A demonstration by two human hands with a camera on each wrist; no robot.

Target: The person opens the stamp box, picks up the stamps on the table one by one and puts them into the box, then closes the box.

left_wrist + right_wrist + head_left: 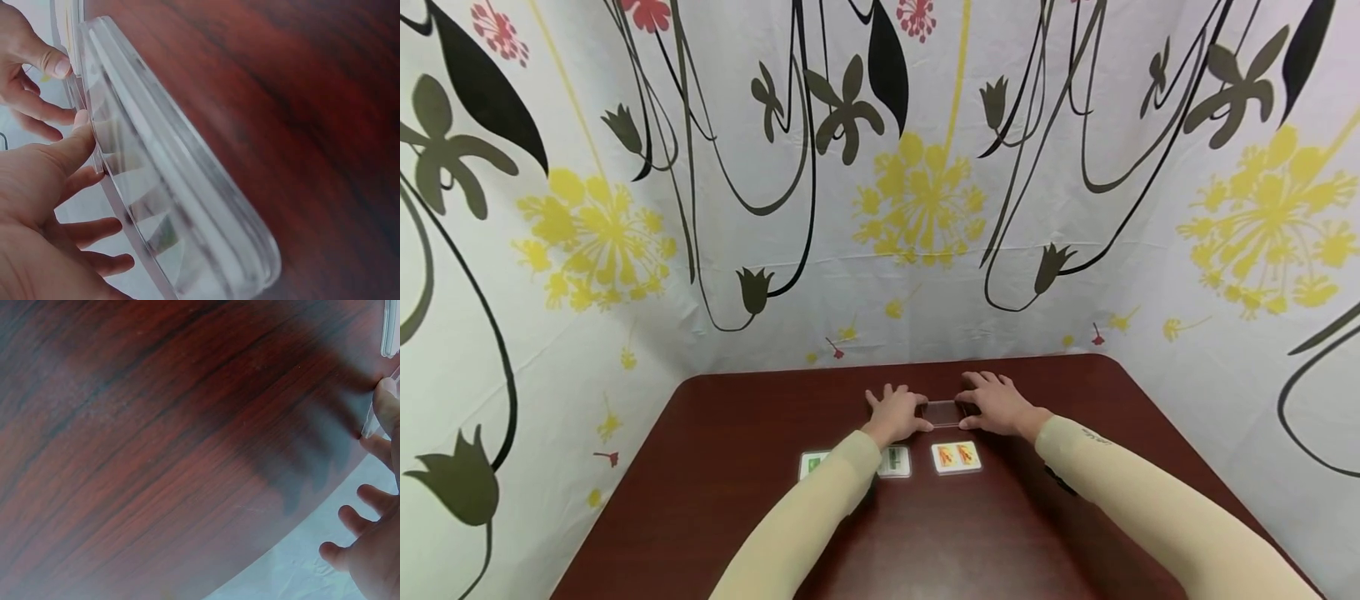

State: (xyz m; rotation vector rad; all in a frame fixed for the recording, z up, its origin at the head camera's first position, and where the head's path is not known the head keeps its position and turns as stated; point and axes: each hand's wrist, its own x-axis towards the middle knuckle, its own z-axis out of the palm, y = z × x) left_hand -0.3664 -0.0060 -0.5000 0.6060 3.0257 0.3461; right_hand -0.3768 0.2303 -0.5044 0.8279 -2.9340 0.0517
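In the head view, a flat clear plastic piece, like a thin tray or lid, lies between my two hands at the far part of the table. My left hand pinches its left end between thumb and index finger, the other fingers spread. At its right end, my right hand grips with thumb and index finger. Just nearer lies a clear case with orange pictures. Another clear case with green pictures is partly hidden under my left forearm; the left wrist view shows this long clear case close up.
The dark red wooden table has rounded far corners. Behind it and along both sides hangs a white flower-printed curtain. Both sleeved forearms reach across the table from the near side.
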